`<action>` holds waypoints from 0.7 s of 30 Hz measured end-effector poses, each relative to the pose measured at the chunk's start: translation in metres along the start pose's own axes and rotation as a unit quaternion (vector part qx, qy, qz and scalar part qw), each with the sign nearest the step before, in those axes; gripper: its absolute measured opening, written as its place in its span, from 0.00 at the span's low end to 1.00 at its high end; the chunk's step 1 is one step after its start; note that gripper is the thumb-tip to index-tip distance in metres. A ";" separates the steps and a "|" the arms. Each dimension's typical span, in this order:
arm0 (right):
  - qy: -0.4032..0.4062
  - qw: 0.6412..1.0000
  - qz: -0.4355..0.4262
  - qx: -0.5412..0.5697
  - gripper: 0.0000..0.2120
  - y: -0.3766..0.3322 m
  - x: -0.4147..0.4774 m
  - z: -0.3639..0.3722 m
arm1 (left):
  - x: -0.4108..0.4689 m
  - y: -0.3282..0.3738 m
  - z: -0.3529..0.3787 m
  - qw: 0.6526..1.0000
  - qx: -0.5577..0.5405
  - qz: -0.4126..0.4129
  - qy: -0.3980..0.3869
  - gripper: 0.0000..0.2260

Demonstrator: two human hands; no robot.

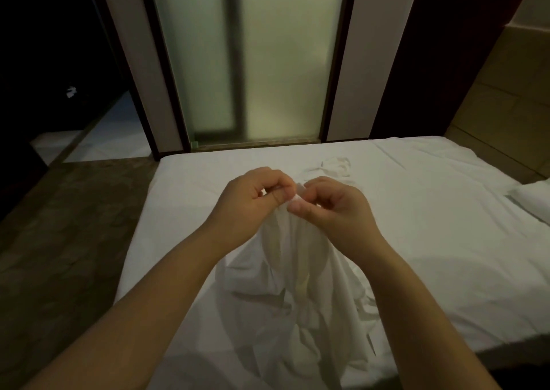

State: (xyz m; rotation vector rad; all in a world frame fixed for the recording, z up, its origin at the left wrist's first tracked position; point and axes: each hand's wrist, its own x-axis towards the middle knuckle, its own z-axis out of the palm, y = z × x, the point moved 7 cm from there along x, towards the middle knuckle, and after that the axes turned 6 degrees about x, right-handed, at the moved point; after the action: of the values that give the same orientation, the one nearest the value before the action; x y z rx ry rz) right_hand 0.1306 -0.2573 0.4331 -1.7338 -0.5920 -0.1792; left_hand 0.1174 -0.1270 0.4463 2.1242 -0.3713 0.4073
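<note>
- Forearms: the left forearm (143, 300) and right forearm (416, 300) enter from the bottom edge, nearest the camera, and converge toward the centre of the view.
- Bed (431, 241): covered with a white sheet, it fills the middle and right of the view. Its far edge lies close to the wall behind.
- Glass door (253, 62): frosted panels in a dark frame, upright behind the bed.
- Floor (59, 241): dark and patterned, to the left of the bed.
- White cloth (297, 270): held up above the bed by its top edge. It hangs between the two forearms, and its lower part is bunched in folds on the sheet.
- Left hand (250, 199): the grip is closed, with thumb and curled fingers pinching the top edge of the white cloth.
- Right hand (336, 208): the grip is closed, pinching the same edge just beside the left hand, the fingertips almost touching.
- Pillow (532, 199): white, at the right edge of the bed, partly out of view.
- Small crumpled cloth (336, 165): white, lying on the sheet beyond the hands.
</note>
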 end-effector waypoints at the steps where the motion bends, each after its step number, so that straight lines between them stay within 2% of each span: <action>1: 0.018 1.000 -0.011 -0.007 0.09 -0.003 0.001 -0.002 | -0.001 0.000 0.002 1.000 -0.003 0.000 0.002 0.10; 3: 0.052 0.998 -0.026 -0.011 0.08 -0.006 0.004 -0.008 | -0.004 -0.004 0.010 1.000 -0.023 -0.017 -0.008 0.06; 8: 0.131 0.991 -0.013 -0.022 0.09 -0.007 0.006 -0.028 | -0.014 -0.032 0.032 0.991 -0.108 -0.065 -0.051 0.18; 11: 0.220 0.975 0.008 -0.025 0.08 -0.003 -0.001 -0.059 | -0.019 -0.052 0.034 0.987 -0.121 -0.076 -0.075 0.19; 13: 0.266 0.962 0.017 -0.051 0.07 -0.002 -0.007 -0.079 | -0.021 -0.063 0.035 0.983 -0.128 -0.091 -0.096 0.16; 16: 0.325 0.942 0.035 -0.071 0.08 0.001 -0.013 -0.098 | -0.017 -0.078 0.034 0.983 -0.117 -0.108 -0.090 0.08; 21: 0.415 0.903 0.072 -0.089 0.08 0.017 -0.027 -0.128 | -0.006 -0.092 0.028 0.987 -0.053 -0.108 -0.105 0.11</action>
State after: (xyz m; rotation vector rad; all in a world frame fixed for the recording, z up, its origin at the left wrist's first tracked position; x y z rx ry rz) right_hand 0.1400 -0.3886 0.4389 -1.6682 0.1888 -0.8375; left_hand 0.1542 -0.1005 0.3613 2.0809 -0.2714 0.0361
